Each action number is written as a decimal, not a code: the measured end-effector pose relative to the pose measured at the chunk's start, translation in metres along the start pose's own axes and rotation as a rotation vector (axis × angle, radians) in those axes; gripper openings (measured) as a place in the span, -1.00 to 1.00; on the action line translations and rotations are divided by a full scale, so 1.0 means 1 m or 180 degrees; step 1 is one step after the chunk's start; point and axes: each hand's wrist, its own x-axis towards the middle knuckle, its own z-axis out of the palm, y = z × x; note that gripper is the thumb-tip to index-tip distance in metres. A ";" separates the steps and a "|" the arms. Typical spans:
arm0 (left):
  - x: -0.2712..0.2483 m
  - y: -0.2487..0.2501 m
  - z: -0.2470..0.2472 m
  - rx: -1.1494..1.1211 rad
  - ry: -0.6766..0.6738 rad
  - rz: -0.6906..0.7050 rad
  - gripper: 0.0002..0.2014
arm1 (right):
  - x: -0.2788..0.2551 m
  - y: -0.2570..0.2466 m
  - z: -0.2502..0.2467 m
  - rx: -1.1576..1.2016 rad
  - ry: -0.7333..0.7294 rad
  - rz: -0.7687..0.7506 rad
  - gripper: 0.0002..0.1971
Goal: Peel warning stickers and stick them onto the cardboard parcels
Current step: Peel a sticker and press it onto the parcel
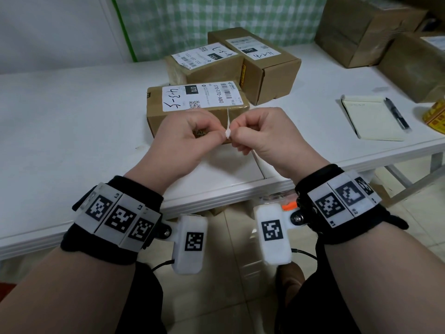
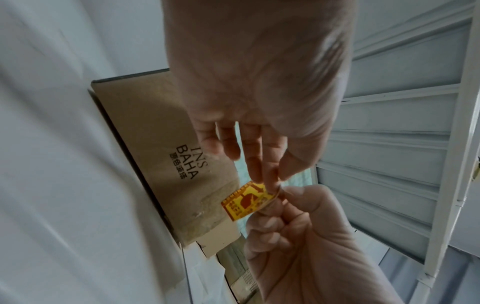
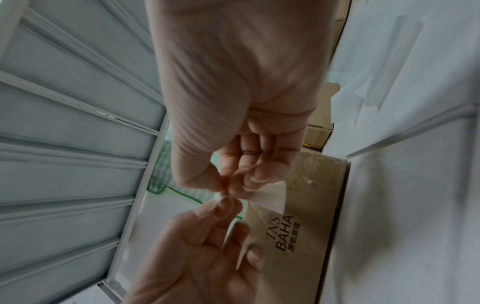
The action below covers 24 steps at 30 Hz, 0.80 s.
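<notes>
Mid-frame, our left hand and right hand both pinch the warning sticker, peeling its backing; next, we press it onto the nearest parcel.

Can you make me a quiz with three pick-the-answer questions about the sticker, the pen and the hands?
1. Where does the pen lie?
A. On the notepad
B. On the floor
C. On a parcel

2. What colours show on the warning sticker?
A. Blue and white
B. Yellow and red
C. Green and black

3. What are the hands doing?
A. Lying flat on the table
B. Both pinching the sticker
C. Lifting a parcel

Answers:
1 A, the black pen rests along the notepad's right side on the white table.
2 B, the left wrist view shows its printed face yellow with red marks.
3 B, the left hand and right hand pinch the sticker between fingertips, in front of the nearest parcel.
</notes>
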 end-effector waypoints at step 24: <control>0.000 0.000 0.006 -0.1668 -0.0535 -0.1017 -0.75 | -0.003 -0.004 -0.002 0.0483 -0.0529 0.0156 -0.78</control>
